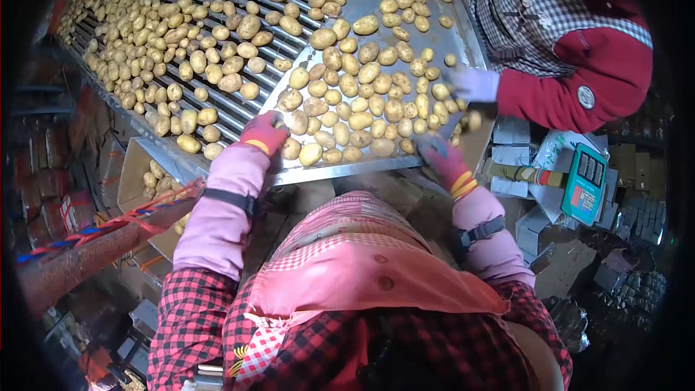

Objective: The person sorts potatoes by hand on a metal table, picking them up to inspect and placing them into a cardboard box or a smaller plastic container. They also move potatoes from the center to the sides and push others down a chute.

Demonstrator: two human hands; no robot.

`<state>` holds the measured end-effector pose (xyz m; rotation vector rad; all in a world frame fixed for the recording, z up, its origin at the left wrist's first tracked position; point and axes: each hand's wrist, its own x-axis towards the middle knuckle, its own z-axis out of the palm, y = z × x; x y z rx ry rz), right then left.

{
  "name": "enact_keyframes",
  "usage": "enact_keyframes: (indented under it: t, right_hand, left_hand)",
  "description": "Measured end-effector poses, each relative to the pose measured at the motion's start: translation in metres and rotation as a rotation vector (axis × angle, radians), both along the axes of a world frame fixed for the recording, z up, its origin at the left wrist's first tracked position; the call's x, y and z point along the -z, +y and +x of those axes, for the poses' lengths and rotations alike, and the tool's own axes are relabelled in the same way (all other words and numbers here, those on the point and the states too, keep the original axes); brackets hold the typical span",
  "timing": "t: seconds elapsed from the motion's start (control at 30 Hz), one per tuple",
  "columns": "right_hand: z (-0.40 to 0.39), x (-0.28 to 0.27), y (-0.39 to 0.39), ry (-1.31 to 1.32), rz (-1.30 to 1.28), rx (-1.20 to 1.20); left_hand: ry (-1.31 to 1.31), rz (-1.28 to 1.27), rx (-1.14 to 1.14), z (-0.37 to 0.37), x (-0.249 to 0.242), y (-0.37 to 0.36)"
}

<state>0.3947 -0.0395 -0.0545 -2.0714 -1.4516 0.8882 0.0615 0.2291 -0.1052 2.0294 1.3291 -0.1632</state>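
Observation:
Potatoes [369, 72] lie loose across a flat metal tray [318, 171] in front of me. At the tray's near left corner is my left hand [265, 133], in a red and grey glove. Its fingers are curled beside the nearest potatoes, and what they hold is hidden. My right hand [440, 157], gloved in red and blue-grey with a yellow cuff, is at the near right edge, close to several potatoes. Motion blurs its fingers, so their grip does not show.
A metal roller rack [271, 38] full of potatoes adjoins the tray at the left. Below it stands a cardboard box [132, 174] with potatoes. A co-worker's gloved hand [474, 85] reaches in from the right, near a green scale display [585, 185]. A rope-wrapped bar [108, 242] crosses the lower left.

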Motion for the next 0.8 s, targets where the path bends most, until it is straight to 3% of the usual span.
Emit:
enact_keyframes:
  t: [0.03, 0.07, 0.1, 0.2, 0.23, 0.3, 0.4, 0.47, 0.5, 0.53, 0.6, 0.63, 0.73, 0.8]
  right_hand:
    - [-0.003, 0.014, -0.007, 0.059, -0.053, 0.099]
    - [-0.006, 0.024, -0.013, 0.116, -0.107, 0.199]
    - [-0.01, 0.027, -0.016, 0.172, -0.162, 0.301]
    - [-0.018, 0.031, -0.015, -0.041, -0.067, 0.182]
    - [-0.02, 0.034, -0.005, -0.205, 0.043, 0.046]
    - [-0.027, 0.039, 0.024, -0.525, 0.273, -0.229]
    - [-0.038, 0.034, 0.057, -0.745, 0.014, -0.298]
    - [-0.036, 0.045, 0.066, -0.805, -0.012, -0.316]
    - [-0.038, 0.047, 0.068, -0.833, -0.031, -0.326]
    - [-0.039, 0.049, 0.071, -0.813, -0.086, -0.328]
    - [-0.039, 0.047, 0.078, -0.778, -0.201, -0.338]
    - [-0.028, 0.051, 0.077, -0.713, -0.12, -0.351]
    - [-0.018, 0.024, 0.056, -0.128, 0.137, 0.072]
    - [-0.015, 0.034, 0.046, 0.359, 0.051, 0.332]
  left_hand:
    - [-0.165, -0.045, -0.105, -0.007, -0.013, -0.004]
    - [-0.442, -0.305, -0.289, -0.019, 0.005, -0.003]
    - [-0.59, -0.596, -0.353, -0.022, -0.019, -0.004]
    - [-1.05, -1.063, -0.785, -0.042, -0.061, -0.038]
    - [-1.153, -1.264, -0.781, -0.052, -0.06, -0.043]
    - [-1.227, -1.4, -0.8, -0.057, -0.062, -0.059]
    - [-1.281, -1.535, -0.858, -0.053, -0.068, -0.073]
    - [-1.454, -1.829, -0.845, -0.053, -0.06, -0.077]
    - [-1.52, -1.871, -0.672, -0.059, -0.048, -0.078]
    - [-1.393, -1.705, -0.618, -0.072, -0.029, -0.077]
    - [-1.489, -1.876, -0.629, -0.067, -0.034, -0.082]
    - [-1.447, -1.835, -0.641, -0.069, -0.036, -0.083]
    - [-1.459, -1.634, -0.561, -0.073, -0.042, -0.093]
    - [-1.486, -1.693, -0.618, -0.08, -0.044, -0.099]
